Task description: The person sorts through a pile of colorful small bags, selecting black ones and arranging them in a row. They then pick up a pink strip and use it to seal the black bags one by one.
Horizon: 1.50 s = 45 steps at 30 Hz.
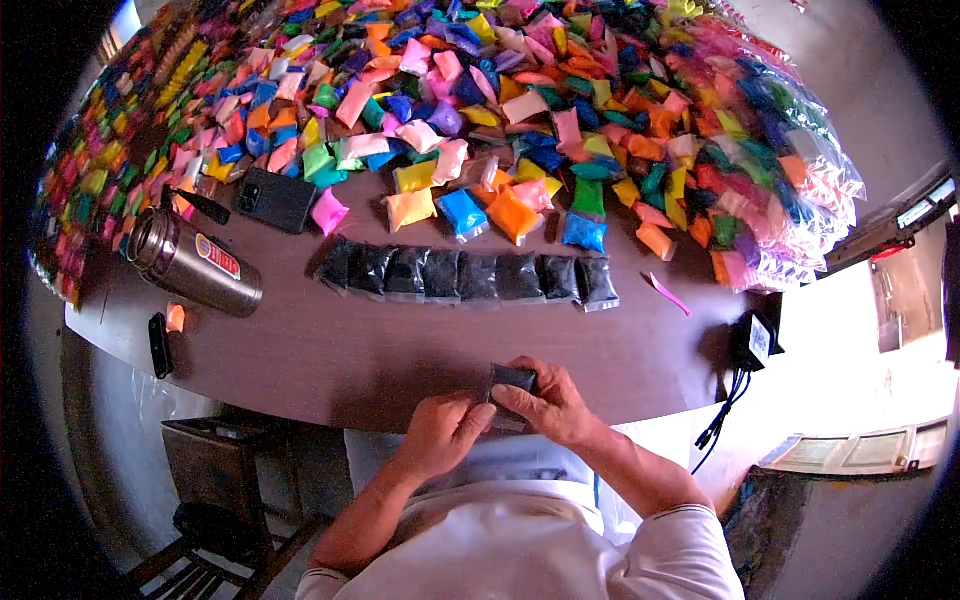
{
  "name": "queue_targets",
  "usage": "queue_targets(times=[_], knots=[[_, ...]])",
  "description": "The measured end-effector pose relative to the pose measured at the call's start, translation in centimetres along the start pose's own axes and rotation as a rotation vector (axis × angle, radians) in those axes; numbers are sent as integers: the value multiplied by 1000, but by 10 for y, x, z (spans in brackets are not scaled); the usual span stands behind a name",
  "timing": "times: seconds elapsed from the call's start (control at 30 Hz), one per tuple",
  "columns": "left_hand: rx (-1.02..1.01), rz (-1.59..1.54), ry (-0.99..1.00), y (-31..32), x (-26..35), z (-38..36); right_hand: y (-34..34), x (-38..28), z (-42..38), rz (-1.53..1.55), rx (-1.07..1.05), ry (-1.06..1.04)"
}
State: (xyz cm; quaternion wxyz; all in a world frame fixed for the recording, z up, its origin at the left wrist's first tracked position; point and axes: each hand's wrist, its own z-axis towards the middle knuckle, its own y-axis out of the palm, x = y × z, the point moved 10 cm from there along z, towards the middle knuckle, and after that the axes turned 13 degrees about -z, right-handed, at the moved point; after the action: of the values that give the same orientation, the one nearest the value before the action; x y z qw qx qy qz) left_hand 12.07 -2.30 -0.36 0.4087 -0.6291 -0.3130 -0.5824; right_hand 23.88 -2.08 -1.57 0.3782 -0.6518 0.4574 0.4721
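A small clear packet with black contents (512, 378) is held up near the table's front edge. My right hand (555, 402) grips it, thumb across the front and fingers behind. My left hand (442, 432) is closed at the packet's lower left edge, its thumb against it; the fingers behind are partly hidden. Beyond my hands, several similar black packets (478, 277) lie side by side in a slightly slanting row on the brown table (330, 350).
A large heap of colourful packets (480, 110) covers the back. At left are a steel flask (205, 265), a black phone (275, 200) and a small black object (160, 345). A pink strip (667, 294) and a black box with cables (755, 340) are at right. A wooden chair (215, 470) stands lower left.
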Motion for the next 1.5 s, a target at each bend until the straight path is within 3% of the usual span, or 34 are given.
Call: queue_targets(times=[0.1, 0.3, 0.37, 0.43, 0.53, 0.6, 0.63, 0.7, 0.87, 0.93, 1.17, 1.37, 1.47, 1.5], knots=[[-3, -1, -41, -1, 1, -1, 3, 6, 0, -17, -15, 21], [13, -28, -126, -1, -16, -3, -30, -27, -7, -154, 136, -132], [-10, -39, -159, 0, -22, -3, -97, -37, -23, -704, 600, -186], [4, -42, -142, 0, -21, -3, -155, -44, -29, -1055, 908, -280], [30, -75, -140, 0, -17, -2, -213, -47, -39, -1175, 1064, -206], [43, -106, -154, -1, -15, -2, -231, -42, -43, -1561, 1166, -121], [32, -98, -170, -1, -14, -3, -235, -39, -45, -1558, 1156, -126], [43, -85, -197, -2, -14, -6, -252, -19, -39, -1523, 1072, 77], [33, -171, -276, 3, -19, -21, -247, -7, -41, -1479, 1066, 33], [17, -158, -310, 8, -18, -26, -255, 8, -43, -1402, 994, 179], [17, -321, -394, 18, -38, -48, -243, 4, -60, -1364, 1010, 182], [51, -397, -393, 19, -46, -50, -225, 2, -47, -1372, 799, 111], [74, -378, -394, 17, -44, -50, -175, -21, -47, -1048, 644, -75], [72, -356, -388, 16, -43, -51, -158, -6, -43, -782, 513, -52]])
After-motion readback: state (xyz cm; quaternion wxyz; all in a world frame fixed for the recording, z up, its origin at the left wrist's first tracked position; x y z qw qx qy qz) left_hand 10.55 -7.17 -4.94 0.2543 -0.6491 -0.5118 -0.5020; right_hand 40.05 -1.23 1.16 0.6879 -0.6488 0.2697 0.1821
